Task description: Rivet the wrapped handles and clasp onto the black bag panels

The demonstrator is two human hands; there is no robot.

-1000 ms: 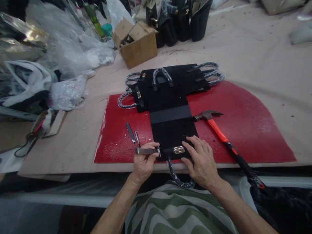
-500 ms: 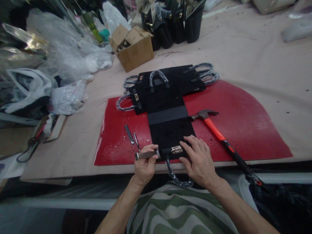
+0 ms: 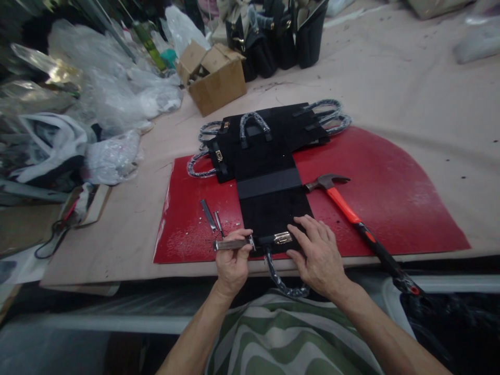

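Observation:
My left hand (image 3: 232, 265) is closed around a short metal punch (image 3: 231, 244), held nearly level with its wider end at the left edge of a black bag panel (image 3: 273, 208). On the panel's near end is a metal clasp (image 3: 283, 238). A plastic-wrapped handle (image 3: 282, 284) hangs from that end over the table edge. My right hand (image 3: 318, 252) lies on the panel just right of the clasp, fingers apart and holding nothing. Right of the panel lies a claw hammer (image 3: 344, 205) with an orange and black grip.
Under the panel is a red mat (image 3: 390, 198). Two slim metal tools (image 3: 208, 215) rest on its left. More black bag panels (image 3: 269, 117) with wrapped handles lie behind. A cardboard box (image 3: 216, 83), finished bags (image 3: 275, 44) and plastic bags (image 3: 113, 94) stand farther back.
The outer end of the punch has risen slightly in my left hand and swung a little left. My right hand stays in place. The view has shifted a little.

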